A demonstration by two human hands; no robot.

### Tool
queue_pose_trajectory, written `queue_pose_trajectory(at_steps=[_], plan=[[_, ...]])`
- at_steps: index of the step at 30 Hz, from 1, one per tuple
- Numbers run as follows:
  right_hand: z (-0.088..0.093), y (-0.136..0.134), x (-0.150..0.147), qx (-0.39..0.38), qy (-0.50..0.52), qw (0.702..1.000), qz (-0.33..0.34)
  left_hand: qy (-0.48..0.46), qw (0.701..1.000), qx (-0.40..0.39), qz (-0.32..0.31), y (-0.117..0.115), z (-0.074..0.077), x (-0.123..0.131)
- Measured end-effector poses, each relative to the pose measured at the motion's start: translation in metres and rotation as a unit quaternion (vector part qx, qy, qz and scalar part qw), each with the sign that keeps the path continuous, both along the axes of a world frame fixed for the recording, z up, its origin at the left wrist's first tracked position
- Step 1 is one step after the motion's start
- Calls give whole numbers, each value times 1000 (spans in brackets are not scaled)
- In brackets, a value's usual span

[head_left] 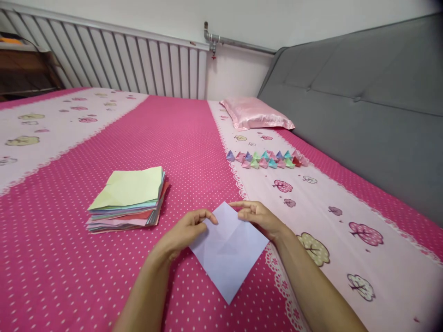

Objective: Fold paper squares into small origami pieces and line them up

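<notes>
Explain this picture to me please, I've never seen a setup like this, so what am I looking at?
There's no machine here, just a person's bare hands. The one picture comes from a camera worn on that person's head, looking forward and down. The left hand and right hand hold a lilac square of paper, one corner pointing toward the wearer. On the pink patterned bedspread lie a stack of coloured paper to the left, small folded paper pieces farther off to the right, and a pink pillow beyond them.

Pink pillow (256, 113), radiator (133, 60), pipe (244, 44) — gray headboard (367, 87)
</notes>
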State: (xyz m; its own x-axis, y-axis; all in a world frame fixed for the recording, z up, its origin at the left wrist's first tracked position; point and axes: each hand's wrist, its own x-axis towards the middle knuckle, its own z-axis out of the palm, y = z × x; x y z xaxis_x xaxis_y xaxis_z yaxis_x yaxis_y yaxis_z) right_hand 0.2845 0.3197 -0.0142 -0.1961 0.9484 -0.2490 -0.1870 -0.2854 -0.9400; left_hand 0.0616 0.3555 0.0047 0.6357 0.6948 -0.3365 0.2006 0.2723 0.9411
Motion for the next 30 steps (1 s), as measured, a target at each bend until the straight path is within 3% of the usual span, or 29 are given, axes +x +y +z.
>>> queue_pose_trajectory(at_steps=[2, 4, 6, 8, 11, 14, 19, 23, 25, 28, 30], plan=[[-3, 1, -1, 0, -5, 1000, -13, -1, 998, 37, 57, 2, -1, 2], [-8, 4, -3, 9, -7, 997, -81, 9, 978, 120, 168, 5, -1, 3], [-15, 7, -8, 27, -4, 982, -187, 45, 931, 231, 277, 9, 0, 2], [-21, 10, -12, 46, -12, 962, -267, 90, 884, 324, 324, 10, 1, 1], [-26, 11, -16, 59, -52, 960, -270, 103, 844, 434, 297, 9, 0, 5], [-25, 10, -16, 50, -61, 966, -247, 94, 829, 499, 235, 4, -4, 13], [-26, 10, -11, 31, -43, 974, -221, 109, 828, 510, 204, 1, -9, 19], [-33, 10, -7, 54, -159, 965, -203, 144, 827, 514, 174, 0, -10, 19], [-32, 10, -4, 77, -266, 937, -213, 175, 827, 511, 156, -2, -12, 21], [-22, 7, -5, 151, -429, 848, -272, 234, 815, 516, 118, -7, -17, 28], [-11, 2, -13, 224, -477, 807, -269, 271, 799, 528, 93, -10, -22, 32]])
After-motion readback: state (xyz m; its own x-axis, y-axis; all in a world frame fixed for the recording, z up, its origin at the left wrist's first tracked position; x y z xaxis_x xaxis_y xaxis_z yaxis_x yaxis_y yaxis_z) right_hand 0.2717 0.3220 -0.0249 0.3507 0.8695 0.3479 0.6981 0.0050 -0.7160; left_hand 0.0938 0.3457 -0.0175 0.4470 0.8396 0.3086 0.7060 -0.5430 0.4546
